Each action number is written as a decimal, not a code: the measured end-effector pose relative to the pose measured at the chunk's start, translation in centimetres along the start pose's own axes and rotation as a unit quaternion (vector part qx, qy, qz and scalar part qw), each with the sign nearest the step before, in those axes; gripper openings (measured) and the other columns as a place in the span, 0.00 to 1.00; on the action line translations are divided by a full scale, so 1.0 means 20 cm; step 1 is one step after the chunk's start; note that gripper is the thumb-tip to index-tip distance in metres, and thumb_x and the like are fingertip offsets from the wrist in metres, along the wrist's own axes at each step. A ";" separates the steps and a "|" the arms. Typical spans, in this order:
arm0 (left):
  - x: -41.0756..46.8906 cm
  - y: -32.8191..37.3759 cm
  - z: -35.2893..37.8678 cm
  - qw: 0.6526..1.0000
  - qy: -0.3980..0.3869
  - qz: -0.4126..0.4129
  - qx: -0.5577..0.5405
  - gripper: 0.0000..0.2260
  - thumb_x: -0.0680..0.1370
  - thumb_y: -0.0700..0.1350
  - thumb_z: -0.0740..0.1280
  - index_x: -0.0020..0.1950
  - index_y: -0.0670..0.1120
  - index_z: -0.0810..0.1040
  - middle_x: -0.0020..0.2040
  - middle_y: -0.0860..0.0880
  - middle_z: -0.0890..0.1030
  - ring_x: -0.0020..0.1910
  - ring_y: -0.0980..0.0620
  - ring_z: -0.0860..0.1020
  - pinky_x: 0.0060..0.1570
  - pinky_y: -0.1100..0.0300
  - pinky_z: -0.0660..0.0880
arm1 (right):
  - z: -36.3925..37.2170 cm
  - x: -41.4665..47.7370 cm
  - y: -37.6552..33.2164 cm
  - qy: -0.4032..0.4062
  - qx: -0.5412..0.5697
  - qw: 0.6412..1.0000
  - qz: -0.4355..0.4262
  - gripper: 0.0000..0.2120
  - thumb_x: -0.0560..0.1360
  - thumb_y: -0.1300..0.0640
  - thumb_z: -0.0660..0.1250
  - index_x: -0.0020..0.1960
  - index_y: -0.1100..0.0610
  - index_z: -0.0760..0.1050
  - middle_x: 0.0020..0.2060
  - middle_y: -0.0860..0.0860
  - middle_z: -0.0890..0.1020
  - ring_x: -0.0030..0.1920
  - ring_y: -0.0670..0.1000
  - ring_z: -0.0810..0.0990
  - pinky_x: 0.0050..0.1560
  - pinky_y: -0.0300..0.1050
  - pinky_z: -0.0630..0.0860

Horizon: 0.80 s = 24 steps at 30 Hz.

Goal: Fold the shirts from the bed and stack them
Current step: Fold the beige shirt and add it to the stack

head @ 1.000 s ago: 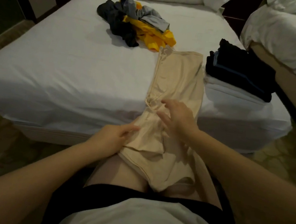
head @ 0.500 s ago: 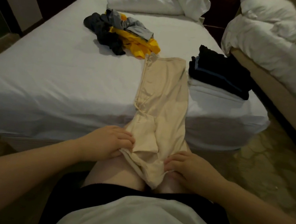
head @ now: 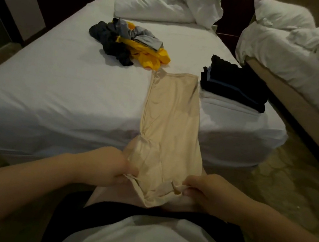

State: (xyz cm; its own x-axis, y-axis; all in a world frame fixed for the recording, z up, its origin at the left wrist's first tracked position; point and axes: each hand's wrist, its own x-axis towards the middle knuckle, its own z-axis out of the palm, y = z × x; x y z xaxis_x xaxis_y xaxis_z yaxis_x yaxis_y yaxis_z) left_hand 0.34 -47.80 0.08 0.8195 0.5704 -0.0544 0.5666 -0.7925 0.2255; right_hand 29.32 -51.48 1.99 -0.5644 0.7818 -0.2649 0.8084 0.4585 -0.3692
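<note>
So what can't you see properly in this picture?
Head view:
The loose heap of black, grey and yellow clothes: tangled, so the number of pieces is hidden.
The folded stack of dark clothes: too dark to count layers.
The long beige stretchy shirt: its near hem is bunched in the left hand and right hand, so its shape there is hidden.
The white second bed: cut off by the right edge.

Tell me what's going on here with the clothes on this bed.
A person is partway through folding a beige shirt, which lies lengthwise from the bed over its near edge onto their lap. The left hand and the right hand each pinch a corner of the near end. A stack of folded dark shirts sits to the right, and an unfolded heap of dark, grey and yellow clothes lies further back.
</note>
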 end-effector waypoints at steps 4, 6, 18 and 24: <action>-0.03 0.08 -0.07 0.997 -0.020 -0.011 -0.079 0.18 0.75 0.58 0.57 0.55 0.51 0.79 0.49 0.54 0.78 0.49 0.55 0.73 0.38 0.71 0.63 | -0.02 -0.09 -0.07 0.014 -0.004 0.999 -0.036 0.09 0.79 0.50 0.59 0.50 0.52 0.76 0.43 0.48 0.81 0.41 0.45 0.76 0.41 0.39 0.70; -0.04 0.10 -0.10 0.995 -0.025 -0.015 -0.098 0.15 0.77 0.56 0.60 0.55 0.50 0.79 0.49 0.56 0.79 0.46 0.58 0.76 0.40 0.72 0.68 | -0.04 -0.09 -0.06 0.043 0.004 0.998 -0.052 0.09 0.78 0.52 0.61 0.48 0.55 0.77 0.38 0.47 0.80 0.38 0.43 0.76 0.37 0.36 0.68; 0.42 -0.44 -0.45 0.889 0.287 -0.196 -0.297 0.07 0.73 0.57 0.62 0.39 0.58 0.78 0.36 0.58 0.80 0.36 0.60 0.77 0.40 0.64 0.72 | -0.65 0.62 0.29 0.443 0.061 0.894 -0.004 0.15 0.75 0.48 0.62 0.45 0.59 0.80 0.32 0.54 0.80 0.34 0.56 0.78 0.34 0.50 0.73; 0.90 -0.90 -0.57 0.796 0.284 -0.231 -0.482 0.11 0.79 0.37 0.61 0.47 0.52 0.78 0.35 0.57 0.81 0.36 0.61 0.79 0.38 0.66 0.76 | -0.92 1.11 0.54 0.473 0.013 0.880 0.042 0.12 0.79 0.50 0.61 0.50 0.56 0.79 0.39 0.54 0.83 0.40 0.55 0.80 0.40 0.50 0.74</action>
State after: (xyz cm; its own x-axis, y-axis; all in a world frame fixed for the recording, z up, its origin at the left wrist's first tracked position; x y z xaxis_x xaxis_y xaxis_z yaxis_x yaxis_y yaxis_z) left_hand 3.91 -20.73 6.09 0.2153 0.9758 0.0388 0.2430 -0.0920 0.9657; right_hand 28.70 -21.36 8.54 -0.1004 0.8200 0.5635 0.8301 0.3813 -0.4069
